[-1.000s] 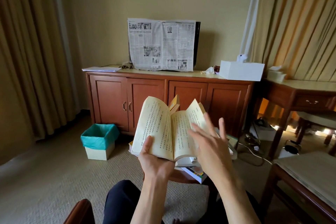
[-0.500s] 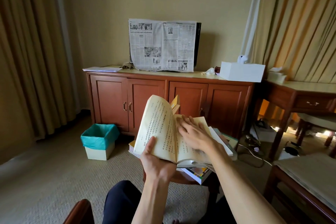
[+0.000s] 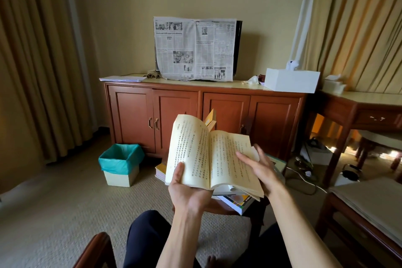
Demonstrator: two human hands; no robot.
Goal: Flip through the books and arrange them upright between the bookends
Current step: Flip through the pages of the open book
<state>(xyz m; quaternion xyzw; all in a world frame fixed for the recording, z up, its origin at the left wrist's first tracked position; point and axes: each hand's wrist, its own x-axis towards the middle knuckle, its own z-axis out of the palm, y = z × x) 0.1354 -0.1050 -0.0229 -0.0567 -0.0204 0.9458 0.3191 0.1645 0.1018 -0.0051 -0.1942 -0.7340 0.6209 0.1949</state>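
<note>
An open paperback with yellowed pages (image 3: 206,154) is held up in front of me. My left hand (image 3: 188,191) supports it from below, thumb pressed on the left page. My right hand (image 3: 258,166) lies at the right page edge, fingers spread over the page block. Under the book, several other books lie stacked on a small wooden table (image 3: 219,208); one with a colourful cover (image 3: 238,201) shows at the front. Another stack (image 3: 161,172) peeks out at the left. A yellow book (image 3: 210,118) stands up behind the open one. I cannot make out any bookends.
A wooden sideboard (image 3: 204,115) stands ahead with a newspaper (image 3: 194,49) draped over a screen and a white box (image 3: 291,79). On the carpet at left sits a bin with a teal liner (image 3: 120,164). A desk (image 3: 365,113) and a cushioned seat (image 3: 369,206) are at right.
My right hand swept across the pages to the left, then drew back to the right page edge. The right side now lies flatter. The left hand kept its hold.
</note>
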